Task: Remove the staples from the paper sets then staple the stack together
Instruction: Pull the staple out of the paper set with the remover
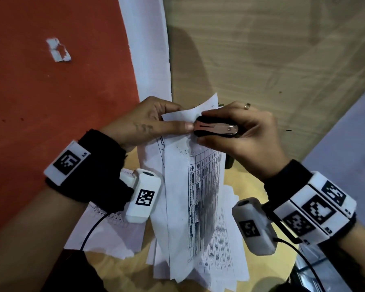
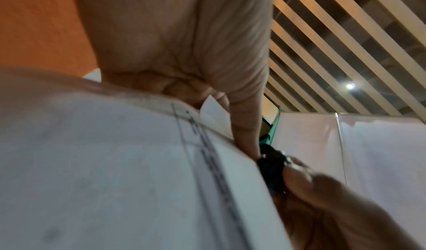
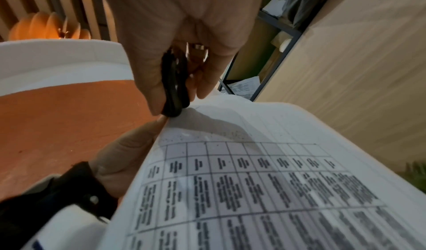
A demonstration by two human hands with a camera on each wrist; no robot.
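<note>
At centre frame the left hand [image 1: 143, 121] pinches the top corner of a stapled paper set [image 1: 198, 186], the right hand [image 1: 240, 131] gripping a staple remover [image 1: 215, 128] against it. Loose printed sheets [image 1: 114, 232] lie below on the surface [image 1: 251, 60]; a torn scrap [image 1: 58, 49] sits upper left.

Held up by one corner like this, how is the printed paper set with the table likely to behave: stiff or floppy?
Probably floppy: the white printed paper set hangs and curves down from the left hand pinching its top corner. Its sheets likely fan apart easily; lower edges already splay over the loose printed sheets on the wooden table. The right hand holds the black and metal staple remover there, so the corner may tear.
</note>
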